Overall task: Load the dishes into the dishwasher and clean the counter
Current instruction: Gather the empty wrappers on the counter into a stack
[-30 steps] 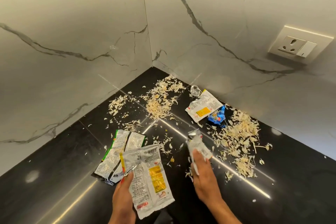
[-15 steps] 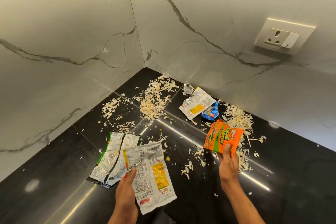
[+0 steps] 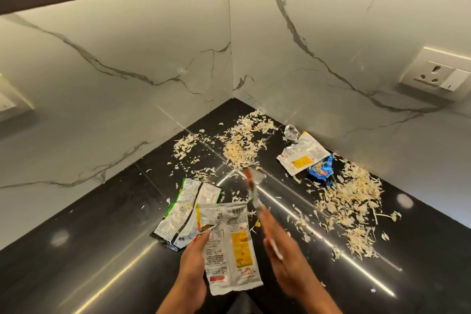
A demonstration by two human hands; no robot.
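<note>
The black, glossy surface (image 3: 102,250) in the corner of the marble wall (image 3: 127,79) is strewn with pale shreds of peel (image 3: 242,150), thick in one heap near the corner and in a wider heap (image 3: 351,204) along the right wall, with loose flakes scattered between. Empty packets lie among them: a silver one with a yellow patch (image 3: 302,157) by the right wall, a crumpled bit of foil (image 3: 291,132) just behind it and a blue wrapper (image 3: 321,169) touching its near edge. Nearer the person, a green-edged silver packet (image 3: 186,211) lies flat, partly under a white packet with a yellow panel (image 3: 230,245). The left hand (image 3: 195,260) grips that white packet at its left edge, thumb on top, together with a small torn strip of foil (image 3: 205,229) at the fingertips. The right hand (image 3: 277,255) is raised just right of it, blurred, fingers closed around a thin wrapper (image 3: 253,187) that shows orange and silver and points up and away from the person; its exact shape cannot be made out. The two hands sit close side by side, not touching. A wall socket (image 3: 437,75) is set in the right wall.
</note>
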